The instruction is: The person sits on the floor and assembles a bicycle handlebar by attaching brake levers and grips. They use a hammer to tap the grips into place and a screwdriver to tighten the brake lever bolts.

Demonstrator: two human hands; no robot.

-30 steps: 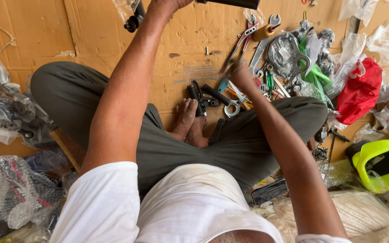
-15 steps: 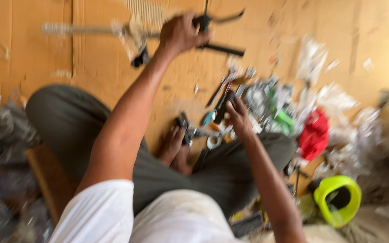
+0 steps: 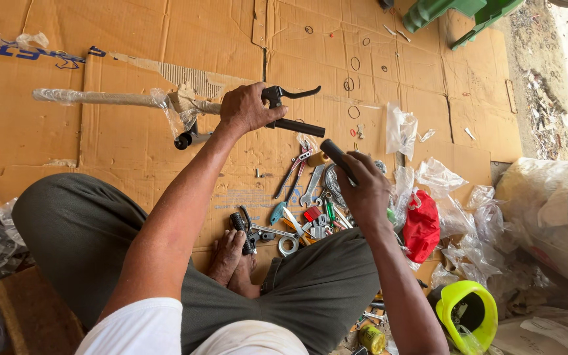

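- My left hand (image 3: pixel 248 110) is clenched around a bicycle handlebar (image 3: pixel 119 99), gripping it just left of the black brake lever (image 3: pixel 290 95) and the black rubber grip (image 3: pixel 297 126) already on its right end. The bar lies across the far part of the cardboard floor (image 3: pixel 133 39), much of it wrapped in clear plastic.
- My right hand (image 3: pixel 363 187) is closed around a second black grip (image 3: pixel 338 159), which pokes out past my fingers, angled up toward the bar and a little apart from it.
- Near my crossed legs sits a heap of hand tools (image 3: pixel 300 210): pliers, spanners, a few small colourful bits. A red bag (image 3: pixel 421 225) lies just right of the heap, with crumpled clear plastic bags (image 3: pixel 455 197) around it, and a yellow-green helmet-like thing (image 3: pixel 466 312) near right.
- To handle this well, I judge I should keep the left hand firm so the bar cannot roll, and hold it level rather than letting the wrapped end sag.
- I would line the loose grip's open end squarely with whatever bar end it goes to; I cannot tell which way its opening faces.
- The plastic wrap looks slippery, so I would grip bare metal or the lever clamp where I can.
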